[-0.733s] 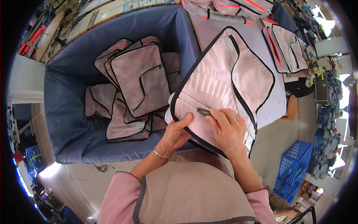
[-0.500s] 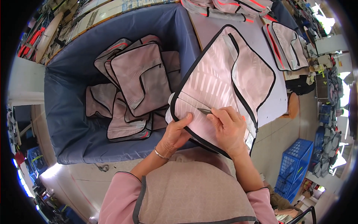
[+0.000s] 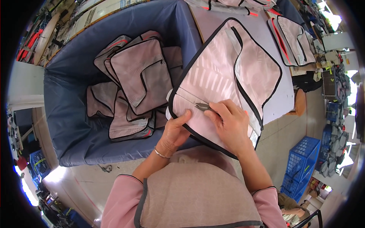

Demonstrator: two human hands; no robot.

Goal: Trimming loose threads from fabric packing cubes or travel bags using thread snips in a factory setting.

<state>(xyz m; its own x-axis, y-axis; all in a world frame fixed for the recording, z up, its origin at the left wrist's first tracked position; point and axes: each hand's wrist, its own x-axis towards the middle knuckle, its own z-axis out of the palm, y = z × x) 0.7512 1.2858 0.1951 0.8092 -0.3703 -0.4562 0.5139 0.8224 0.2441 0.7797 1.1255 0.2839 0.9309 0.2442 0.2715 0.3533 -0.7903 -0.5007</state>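
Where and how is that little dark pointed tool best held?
Probably pinch the dark pointed tool at the end away from its tips, coming from the right, as the right hand does: it is slim, and the tips point left over the pink fabric piece, so that side avoids them.

We've room R of the pink panel over the tabletop, but L the blue bin's wall & piled pcs. block low passes.
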